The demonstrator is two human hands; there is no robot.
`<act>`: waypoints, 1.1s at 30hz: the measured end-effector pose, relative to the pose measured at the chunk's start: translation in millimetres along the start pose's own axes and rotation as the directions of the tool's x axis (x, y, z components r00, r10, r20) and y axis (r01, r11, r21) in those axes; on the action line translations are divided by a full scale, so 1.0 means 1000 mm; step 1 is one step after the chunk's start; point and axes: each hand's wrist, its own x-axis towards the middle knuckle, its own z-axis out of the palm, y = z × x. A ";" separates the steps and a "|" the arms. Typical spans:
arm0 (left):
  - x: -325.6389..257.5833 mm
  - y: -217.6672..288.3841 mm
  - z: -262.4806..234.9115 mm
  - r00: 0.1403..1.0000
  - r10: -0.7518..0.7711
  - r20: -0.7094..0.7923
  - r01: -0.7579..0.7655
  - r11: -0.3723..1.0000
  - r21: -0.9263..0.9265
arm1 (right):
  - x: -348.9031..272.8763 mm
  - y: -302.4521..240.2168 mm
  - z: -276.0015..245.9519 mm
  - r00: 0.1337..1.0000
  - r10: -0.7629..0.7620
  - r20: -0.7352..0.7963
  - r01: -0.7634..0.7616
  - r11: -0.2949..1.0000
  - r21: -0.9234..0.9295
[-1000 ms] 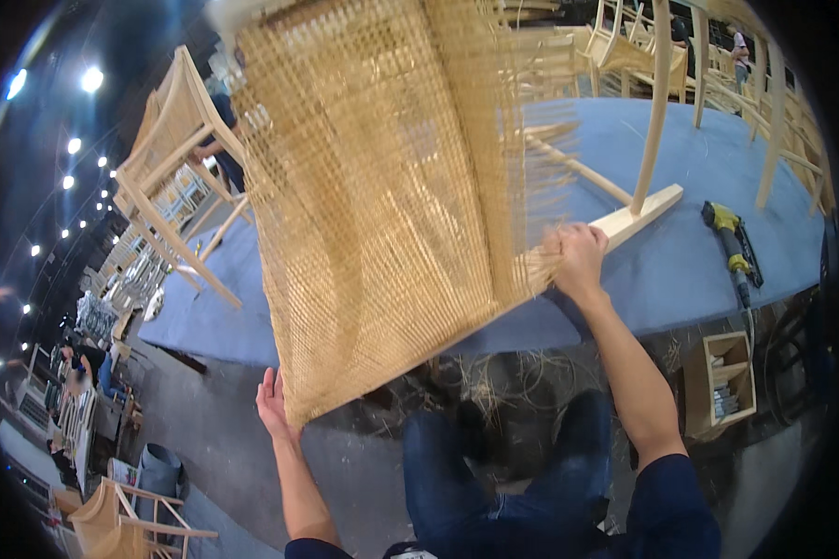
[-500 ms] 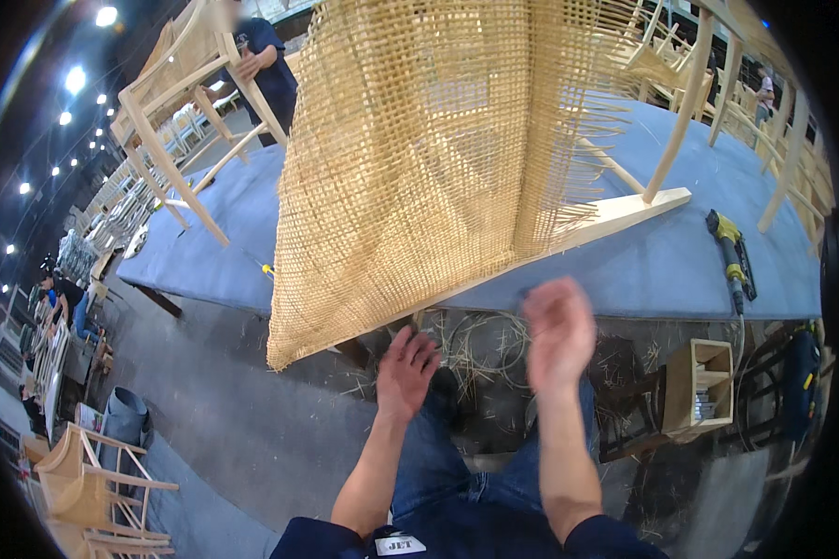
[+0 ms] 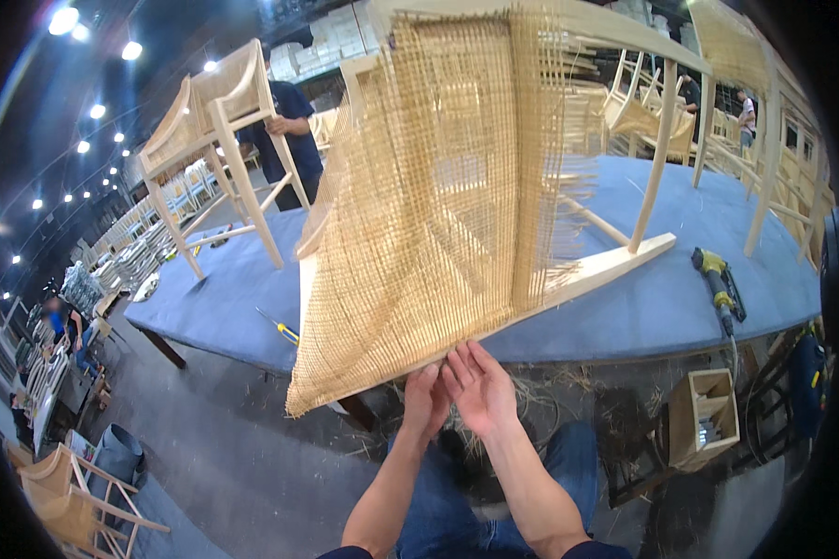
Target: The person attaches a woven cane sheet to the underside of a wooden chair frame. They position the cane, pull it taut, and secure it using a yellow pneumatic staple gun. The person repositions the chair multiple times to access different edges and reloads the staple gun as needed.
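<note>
A chair frame of pale wood [image 3: 615,264] lies tipped on the blue-covered table, with a sheet of woven cane [image 3: 391,307] draped over it. Loose cane ends stick out along the sheet's right side. Both my hands are side by side at the frame's lower front edge. My right hand [image 3: 483,396] is palm up, fingers stretched, its fingertips touching that edge. Close against it, my left hand [image 3: 426,402] has its fingers drawn together at the same edge; what lies in them, if anything, is hidden.
A yellow-and-black nail gun [image 3: 718,284] with a hose lies on the blue table [image 3: 615,326] at right. A yellow-handled tool [image 3: 284,328] lies at left. Below right stands a wooden box [image 3: 704,419]. A co-worker's hand [image 3: 287,124] holds another chair [image 3: 242,191] across the table.
My hands, apart and off the frame before, have come together at its lower edge. The right hand moved left. My view has shifted, showing more of the chair's top.
</note>
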 end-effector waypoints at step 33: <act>0.024 -0.029 -0.001 0.999 -0.013 -0.049 0.010 0.998 -0.055 | 0.034 -0.006 0.006 0.978 -0.205 -0.032 0.168 0.874 -0.456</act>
